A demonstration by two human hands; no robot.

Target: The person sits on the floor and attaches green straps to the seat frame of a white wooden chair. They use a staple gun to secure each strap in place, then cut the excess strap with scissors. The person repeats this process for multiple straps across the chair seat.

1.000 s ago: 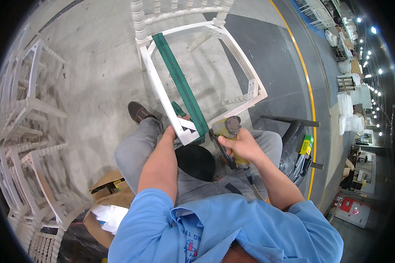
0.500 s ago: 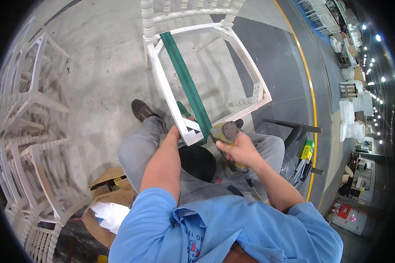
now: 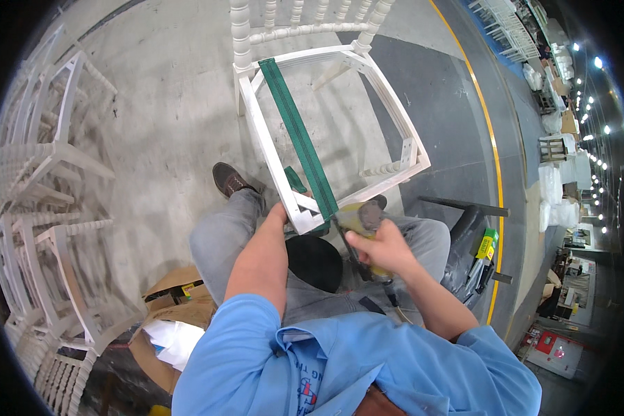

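A white wooden chair (image 3: 269,142) with turned back posts and an open seat frame stands before me. One green webbing strap (image 3: 297,132) runs from the far rail to the near rail, and a loose part of it (image 3: 295,179) hangs beneath the frame. My left hand (image 3: 279,212) is closed around the near left corner of the frame, its fingers mostly hidden by the wood. My right hand (image 3: 383,247) grips a yellow-green staple gun (image 3: 357,219), slightly blurred, its nose at the near end of the strap. A hose (image 3: 393,297) hangs from its handle.
Several unfinished white chairs (image 3: 69,236) are stacked at the left. An open cardboard box (image 3: 156,347) with white paper lies near my left knee. At my right, a dark upturned stool (image 3: 461,229) holds a green-yellow box (image 3: 487,244) and hand tools. A round black pad (image 3: 315,263) lies between my legs.
The chair appears slightly lower and farther right in view. My right hand and the staple gun have shifted a little to the right, still close to the strap's near end.
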